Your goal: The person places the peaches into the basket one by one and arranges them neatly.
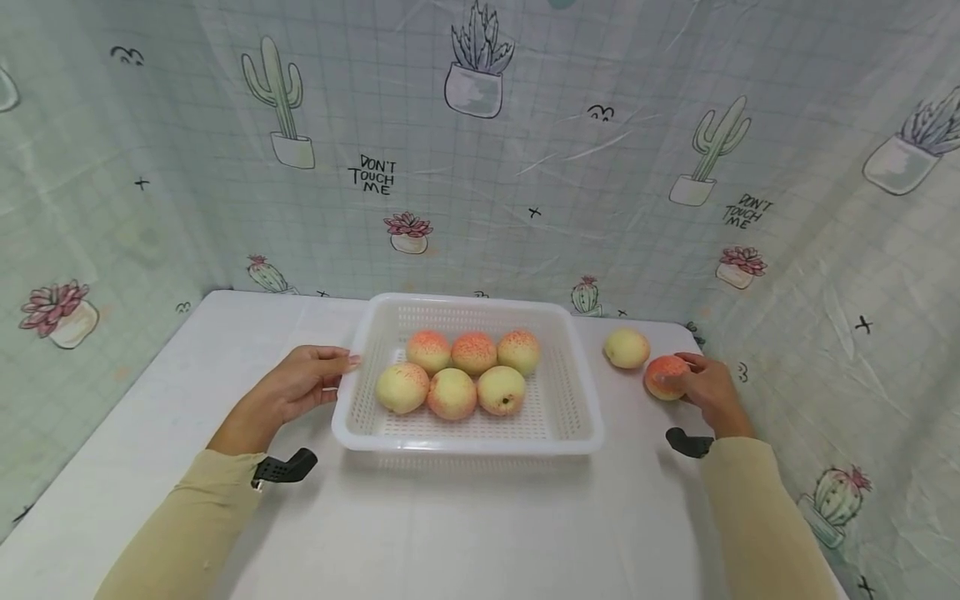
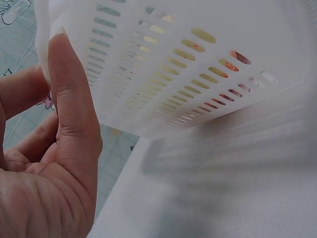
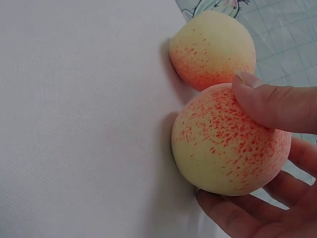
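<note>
A white plastic basket (image 1: pixel 555 425) with slotted walls stands mid-table, holding two rows of peaches (image 1: pixel 452 394) in yellow and red. At its left side my left hand (image 1: pixel 300 383) grips the rim; the left wrist view shows the thumb (image 2: pixel 74 104) along the wall and the other fingers behind the edge. To the right of the basket, my right hand (image 1: pixel 711 390) holds a red-speckled peach (image 3: pixel 228 144) between thumb and fingers, low over the table. Just beyond it, another yellow peach (image 1: pixel 627 347) lies on the table, close to the held one.
The white table (image 1: pixel 465 525) reaches back to a cloth curtain (image 1: pixel 480 183) printed with cacti, which also hangs along both sides. A black wrist strap mount (image 1: pixel 288 467) juts from the left sleeve, and a similar mount (image 1: pixel 688 443) from the right.
</note>
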Motion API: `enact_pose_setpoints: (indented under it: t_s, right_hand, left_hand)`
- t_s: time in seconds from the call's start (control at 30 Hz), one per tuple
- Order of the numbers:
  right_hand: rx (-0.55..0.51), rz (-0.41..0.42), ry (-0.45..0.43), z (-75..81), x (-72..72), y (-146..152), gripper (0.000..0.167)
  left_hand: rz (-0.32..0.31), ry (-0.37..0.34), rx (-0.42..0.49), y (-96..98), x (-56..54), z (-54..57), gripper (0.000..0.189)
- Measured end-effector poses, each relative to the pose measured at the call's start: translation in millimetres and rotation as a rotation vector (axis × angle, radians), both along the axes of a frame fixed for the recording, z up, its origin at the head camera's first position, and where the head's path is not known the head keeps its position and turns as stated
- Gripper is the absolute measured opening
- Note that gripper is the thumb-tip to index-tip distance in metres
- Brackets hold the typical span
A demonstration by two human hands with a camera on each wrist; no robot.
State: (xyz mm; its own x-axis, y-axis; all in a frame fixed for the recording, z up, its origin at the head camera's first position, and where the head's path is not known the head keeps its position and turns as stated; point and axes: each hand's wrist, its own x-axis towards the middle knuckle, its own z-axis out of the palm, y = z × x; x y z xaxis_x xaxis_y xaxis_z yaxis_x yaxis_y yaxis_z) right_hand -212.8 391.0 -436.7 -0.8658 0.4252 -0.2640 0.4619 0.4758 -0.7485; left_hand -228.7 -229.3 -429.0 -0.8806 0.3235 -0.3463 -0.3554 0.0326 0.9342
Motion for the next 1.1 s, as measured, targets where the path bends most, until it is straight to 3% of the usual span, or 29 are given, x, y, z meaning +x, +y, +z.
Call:
enact_pose_setpoints:
  t_s: [0.3,0.77,1.1]
  right_hand:
    - [0.009,0.023,0.007,11.7,4.5,6.7,0.073]
    - [-0.011,0.036,0.005,19.7,13.3,1.8,0.071]
    - [-0.029,0.141,0.012,34.8,20.2,-9.2,0.077]
  left_hand:
    - [0.008,0.004,-0.016,4.0,-2.6,3.9,0.058]
    - [0.006,-0.007,-0.026,3.2,-0.9,5.9,0.065]
    - [0.003,-0.007,-0.023,2.5,2.5,5.5,0.069]
